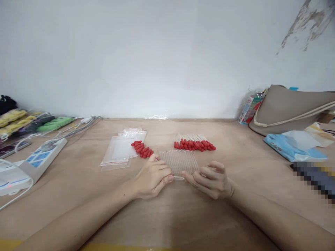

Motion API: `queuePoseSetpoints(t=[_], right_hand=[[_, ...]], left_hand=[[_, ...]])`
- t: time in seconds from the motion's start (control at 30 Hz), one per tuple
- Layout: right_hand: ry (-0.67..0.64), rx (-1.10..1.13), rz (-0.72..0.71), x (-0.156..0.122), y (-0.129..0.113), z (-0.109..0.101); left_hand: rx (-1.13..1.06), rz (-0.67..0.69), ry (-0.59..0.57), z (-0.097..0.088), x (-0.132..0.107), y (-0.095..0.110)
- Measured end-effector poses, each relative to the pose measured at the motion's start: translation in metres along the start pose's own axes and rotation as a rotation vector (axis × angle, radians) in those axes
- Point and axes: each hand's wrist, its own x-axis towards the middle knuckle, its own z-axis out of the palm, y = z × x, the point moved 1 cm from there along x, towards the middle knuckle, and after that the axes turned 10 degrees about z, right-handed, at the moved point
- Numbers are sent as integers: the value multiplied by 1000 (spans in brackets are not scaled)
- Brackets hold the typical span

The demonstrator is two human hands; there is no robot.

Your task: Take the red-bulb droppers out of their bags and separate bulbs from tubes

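Observation:
My left hand [156, 175] is closed, thumb and fingers pinching the left end of a clear thin tube [179, 178] that lies crosswise near the table. At its other end is my right hand [209, 178], thumb against the tube and the other fingers loosely curled. Just beyond both hands lies a row of clear tubes [178, 160], side by side. Red rubber bulbs [142, 149] are heaped beyond my left hand. Farther back, a bundle of droppers with red bulbs [195, 144] has its clear stems pointing to the wall.
Clear zip bags [117, 150] lie left of the loose bulbs. At the left are a power strip [45, 157] with cables and packs of yellow and green items [56, 123]. On the right stand a grey bag [285, 108], a bottle [250, 108] and a blue tissue pack [290, 148].

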Motion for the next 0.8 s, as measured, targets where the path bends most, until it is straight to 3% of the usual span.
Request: queuePoseSetpoints(t=[0.1, 0.23, 0.37, 0.53, 0.8], right_hand=[[28, -11, 164, -5, 9, 4], [-112, -77, 648, -8, 25, 16], [-371, -167, 853, -9, 32, 25], [-509, -161, 919, -10, 32, 27], [-565, -107, 980, -8, 31, 28]], left_hand=[[-46, -148, 55, -12, -7, -18], [-176, -551, 224, -38, -21, -74], [0, -813, 86, -52, -33, -132], [-11, -887, -21, -50, -33, -168], [-67, -860, -158, -44, -24, -178]])
